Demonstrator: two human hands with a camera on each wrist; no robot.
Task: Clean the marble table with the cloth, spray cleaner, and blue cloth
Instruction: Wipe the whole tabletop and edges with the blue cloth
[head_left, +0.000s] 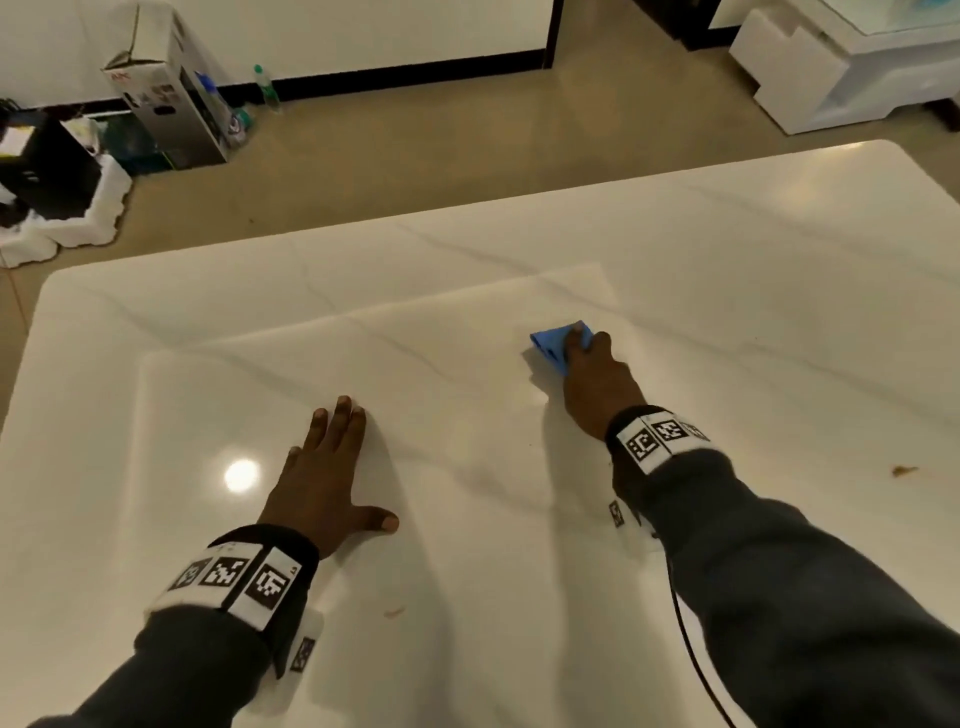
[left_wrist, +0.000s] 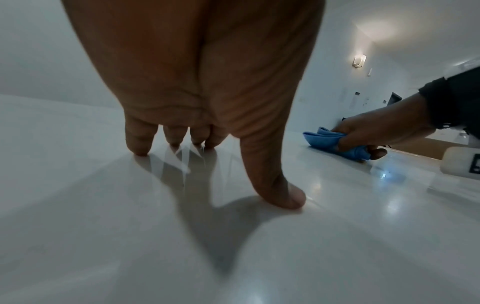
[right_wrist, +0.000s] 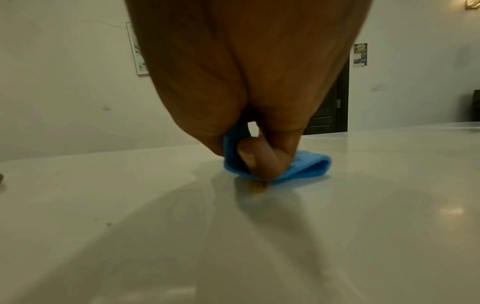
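Note:
The white marble table (head_left: 467, 291) fills the head view. My right hand (head_left: 592, 369) grips a folded blue cloth (head_left: 553, 343) and presses it on the tabletop right of centre. In the right wrist view the thumb and fingers curl round the blue cloth (right_wrist: 306, 166), with a small brown speck (right_wrist: 259, 188) under its front edge. The left wrist view shows the same cloth (left_wrist: 330, 139) in my right hand (left_wrist: 374, 131). My left hand (head_left: 327, 467) lies flat on the marble, fingers straight and thumb spread; its fingertips (left_wrist: 140, 148) touch the surface. No spray cleaner is in view.
Brown crumbs lie on the table at the right (head_left: 904, 471) and near my left wrist (head_left: 395, 612). On the floor beyond stand a cardboard box (head_left: 166, 88), a bottle (head_left: 266, 88), packing foam (head_left: 78, 218) and white furniture (head_left: 831, 67). A cable (head_left: 691, 660) hangs by my right sleeve.

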